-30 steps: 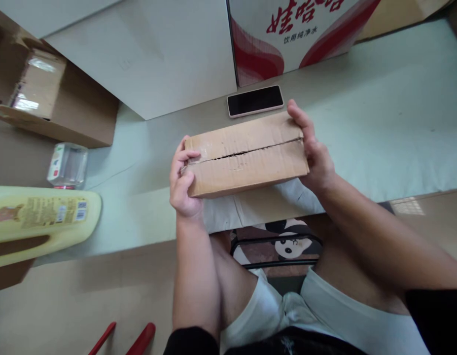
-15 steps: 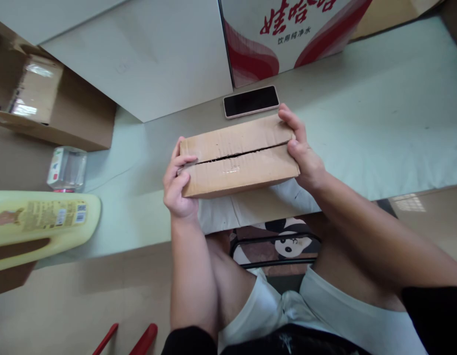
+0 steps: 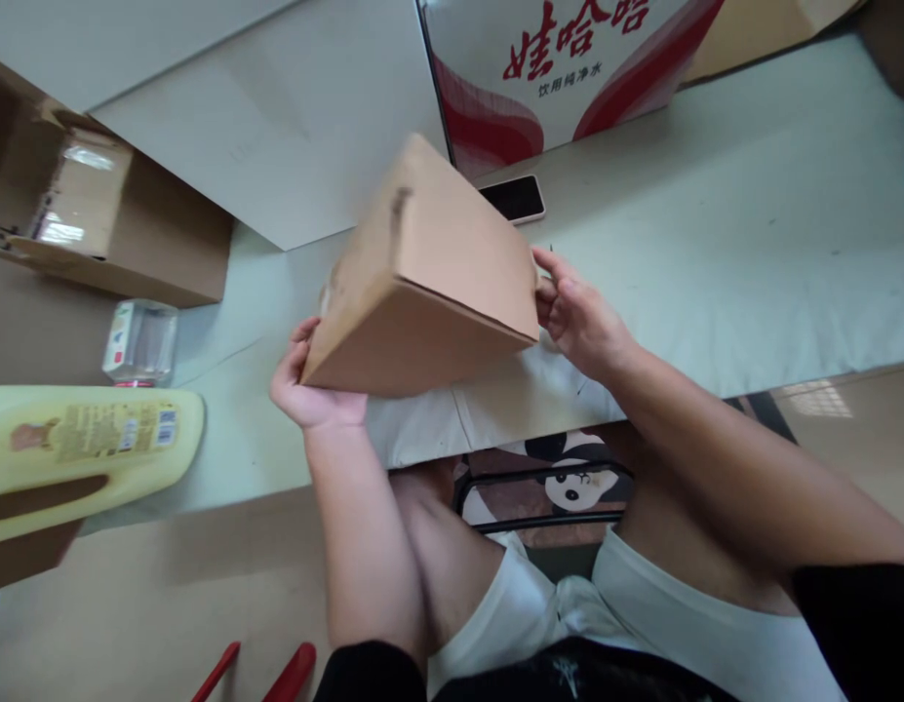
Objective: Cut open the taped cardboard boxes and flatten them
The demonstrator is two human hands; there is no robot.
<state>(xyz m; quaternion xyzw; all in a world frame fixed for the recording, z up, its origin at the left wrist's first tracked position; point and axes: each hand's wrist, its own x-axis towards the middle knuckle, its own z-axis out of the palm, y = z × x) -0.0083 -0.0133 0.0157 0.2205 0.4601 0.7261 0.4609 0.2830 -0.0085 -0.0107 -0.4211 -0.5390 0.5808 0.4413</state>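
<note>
A small brown cardboard box (image 3: 429, 273) is tilted up above the pale green table (image 3: 715, 253), its plain side facing me. My left hand (image 3: 309, 385) cups its lower left corner from beneath, fingers curled round the edge. At the box's right edge my right hand (image 3: 579, 312) pinches it with thumb and fingers. The slit seam seen earlier is turned out of sight.
A phone (image 3: 516, 198) lies behind the box, partly hidden. A red and white carton (image 3: 561, 68) stands at the back. An open cardboard box (image 3: 93, 214), a clear bottle (image 3: 140, 341) and a yellow jug (image 3: 78, 444) are at the left. Red handles (image 3: 261, 673) show below.
The box has been lifted and rotated, so its seamed face turned away and a plain face came up. My left hand slid under the lower corner; my right shifted to the right edge.
</note>
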